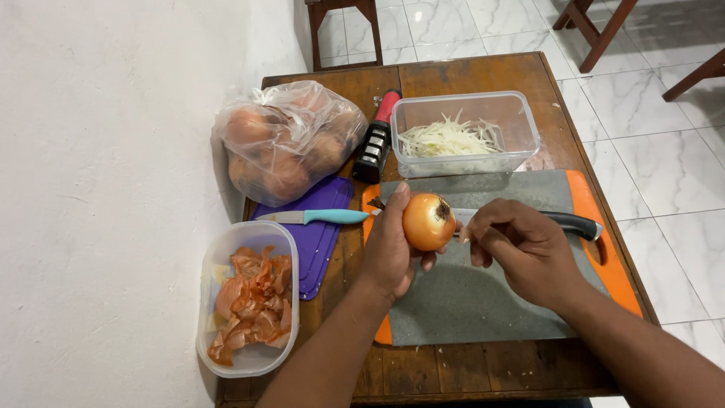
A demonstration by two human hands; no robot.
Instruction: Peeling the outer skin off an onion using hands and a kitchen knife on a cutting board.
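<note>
My left hand [389,249] holds a whole unpeeled onion [427,221] above the grey cutting board with orange ends [483,302]. My right hand [521,249] is just right of the onion, fingertips pinched at its side, apparently on the skin. A black-handled knife [570,223] lies on the board behind my right hand, its blade partly hidden by the onion and fingers.
A clear tub of onion peels [249,302] stands at front left. A teal-handled knife [317,217] rests on a purple board [321,227]. Behind are a plastic bag of onions [283,140], a knife sharpener [375,143] and a tub of sliced onion [464,136]. A wall runs along the left.
</note>
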